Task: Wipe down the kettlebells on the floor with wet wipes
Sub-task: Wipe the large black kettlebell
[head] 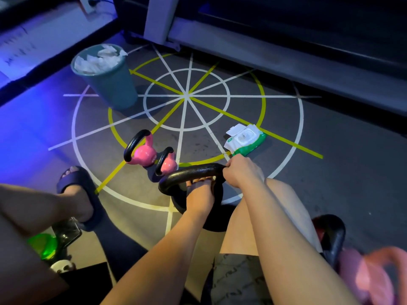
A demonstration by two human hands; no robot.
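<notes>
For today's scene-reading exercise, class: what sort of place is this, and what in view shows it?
Most likely a gym: pink kettlebells and a black kettlebell sit on a floor painted with a circle-and-spoke drill pattern, and what looks like a treadmill base runs behind.

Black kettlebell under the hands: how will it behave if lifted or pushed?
Probably heavy: the black kettlebell looks much bigger than the pink kettlebells near it. Likely rigid, its textured handle not slippery. It seems steady while left hand and right hand grip it.
</notes>
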